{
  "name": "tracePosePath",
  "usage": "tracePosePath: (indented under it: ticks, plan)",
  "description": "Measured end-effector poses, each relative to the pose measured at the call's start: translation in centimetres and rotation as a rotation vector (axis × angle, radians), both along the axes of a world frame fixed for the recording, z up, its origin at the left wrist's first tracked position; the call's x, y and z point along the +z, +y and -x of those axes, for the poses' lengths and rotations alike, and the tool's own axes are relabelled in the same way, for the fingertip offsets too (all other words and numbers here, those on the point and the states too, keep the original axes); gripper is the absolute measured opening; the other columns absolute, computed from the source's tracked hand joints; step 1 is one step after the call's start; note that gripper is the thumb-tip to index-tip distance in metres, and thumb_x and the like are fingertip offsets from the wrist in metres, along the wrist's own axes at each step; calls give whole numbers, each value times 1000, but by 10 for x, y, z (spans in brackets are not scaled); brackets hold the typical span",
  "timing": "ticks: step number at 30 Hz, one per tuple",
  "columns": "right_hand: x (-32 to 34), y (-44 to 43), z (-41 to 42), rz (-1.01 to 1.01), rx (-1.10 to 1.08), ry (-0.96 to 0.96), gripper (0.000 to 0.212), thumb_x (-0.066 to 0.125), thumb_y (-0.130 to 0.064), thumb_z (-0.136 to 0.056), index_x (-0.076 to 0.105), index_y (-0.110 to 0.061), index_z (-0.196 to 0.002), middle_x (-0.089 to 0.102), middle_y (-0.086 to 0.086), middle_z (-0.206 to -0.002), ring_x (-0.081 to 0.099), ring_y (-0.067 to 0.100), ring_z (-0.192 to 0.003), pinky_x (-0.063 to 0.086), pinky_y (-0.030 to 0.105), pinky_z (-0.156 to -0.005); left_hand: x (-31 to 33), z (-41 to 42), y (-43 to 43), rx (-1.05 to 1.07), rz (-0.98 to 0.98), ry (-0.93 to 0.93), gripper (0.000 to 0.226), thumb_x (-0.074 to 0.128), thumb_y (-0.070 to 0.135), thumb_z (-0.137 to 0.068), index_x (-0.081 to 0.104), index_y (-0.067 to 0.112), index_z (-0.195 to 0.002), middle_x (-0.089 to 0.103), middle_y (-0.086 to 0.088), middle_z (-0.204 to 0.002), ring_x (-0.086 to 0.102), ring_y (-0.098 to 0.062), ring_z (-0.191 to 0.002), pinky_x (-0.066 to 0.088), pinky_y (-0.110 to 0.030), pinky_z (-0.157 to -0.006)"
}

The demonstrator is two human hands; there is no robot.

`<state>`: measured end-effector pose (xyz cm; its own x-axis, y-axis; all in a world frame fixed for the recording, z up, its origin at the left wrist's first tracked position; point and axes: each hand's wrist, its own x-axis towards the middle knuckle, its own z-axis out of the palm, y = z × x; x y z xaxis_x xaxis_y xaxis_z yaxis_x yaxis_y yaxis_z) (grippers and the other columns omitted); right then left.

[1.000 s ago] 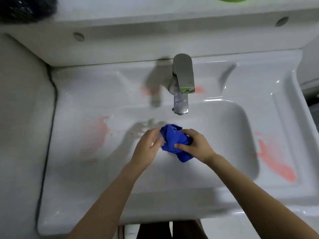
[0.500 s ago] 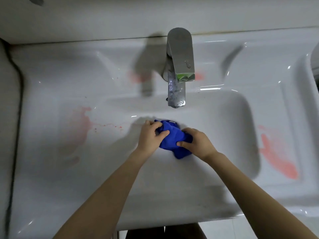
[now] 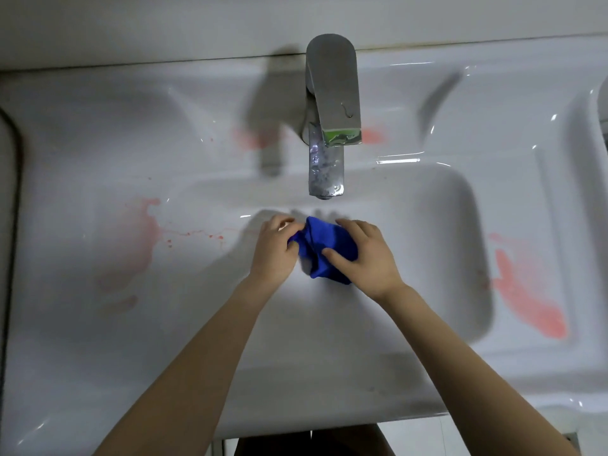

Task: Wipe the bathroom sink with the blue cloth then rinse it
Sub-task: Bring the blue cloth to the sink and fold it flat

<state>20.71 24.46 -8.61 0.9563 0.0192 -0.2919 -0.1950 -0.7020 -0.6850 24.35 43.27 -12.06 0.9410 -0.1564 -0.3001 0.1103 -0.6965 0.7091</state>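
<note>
A bunched blue cloth [image 3: 324, 248] is held over the basin of the white sink [image 3: 427, 245], just below the spout of the chrome tap [image 3: 327, 133]. My left hand [image 3: 274, 250] pinches the cloth's left end. My right hand [image 3: 365, 258] clasps its right side, thumb pressed across the front. Part of the cloth hangs below my right palm. I see no water stream from the spout.
Pink-red smears mark the sink's left ledge [image 3: 138, 245], its right ledge [image 3: 526, 301] and the deck behind the tap [image 3: 371, 134]. A white wall runs along the back. A dark seam edges the sink on the left [image 3: 11, 179].
Both hands keep hold of the cloth and have reworked it under the spout; my right thumb now lies across its front. The camera has come closer and tilted down.
</note>
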Motion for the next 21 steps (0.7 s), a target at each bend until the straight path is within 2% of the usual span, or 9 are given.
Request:
tracePosePath:
  ticks: [2,5,8,11,14,15,17,19,21]
  plan:
    - [-8,12,-5,51,52,-21,69,70,-50,-80,51,-18,-138,57,-1,-130,45,20,-121,33,31,-105,-8,-1,3,-143,-113,3,36,64,4,-81,66,6,-117,63,-12,-116,51,-34,-108,39,-35,-97]
    - [-17,23,-13,118,104,11,46,67,-40,-82,61,-22,-123,63,-2,-110,54,24,-104,37,35,-99,-13,-1,-3,-194,-114,5,20,68,4,-76,66,1,-95,61,-14,-99,51,-33,-93,46,-45,-84]
    - [-7,17,-12,-155,-65,37,19,63,-16,-87,65,-17,-106,63,-6,-98,56,17,-94,45,34,-91,-5,-3,-4,-76,-21,10,11,68,4,-80,68,3,-91,57,-13,-87,53,-28,-83,44,-39,-75]
    - [21,-5,-6,-500,-268,80,14,59,-6,-93,66,-9,-105,69,-1,-101,63,13,-92,50,25,-85,11,0,10,8,42,4,12,67,8,-85,69,4,-96,56,-9,-89,53,-22,-81,43,-31,-76]
    - [40,-31,2,-662,-318,89,14,59,-7,-96,67,-7,-108,71,7,-102,66,14,-93,54,24,-81,29,5,37,155,60,-3,9,66,12,-88,66,8,-97,57,-4,-91,52,-9,-75,39,-13,-69]
    - [41,-37,4,-661,-298,107,14,60,-9,-96,68,-8,-107,71,7,-103,66,15,-95,54,25,-83,34,7,44,176,49,-15,8,65,13,-89,66,9,-95,56,-1,-90,52,-6,-74,37,-10,-67]
    - [33,-41,5,-577,-244,170,11,61,-7,-94,69,-10,-101,71,5,-99,64,15,-92,52,26,-82,37,12,52,144,-6,-10,6,65,15,-89,65,10,-93,57,-1,-87,52,-8,-74,39,-13,-68]
    - [19,-35,3,-412,-247,200,14,60,-5,-92,68,-16,-97,69,1,-94,61,15,-85,47,27,-79,28,16,52,91,-64,79,10,63,16,-90,65,9,-96,60,-5,-88,56,-18,-78,45,-27,-72]
    - [8,-24,1,-247,-257,184,19,59,-8,-88,66,-20,-101,65,1,-98,58,15,-86,46,27,-80,15,20,47,54,-114,164,15,62,14,-90,66,6,-102,63,-11,-94,59,-28,-87,48,-38,-78]
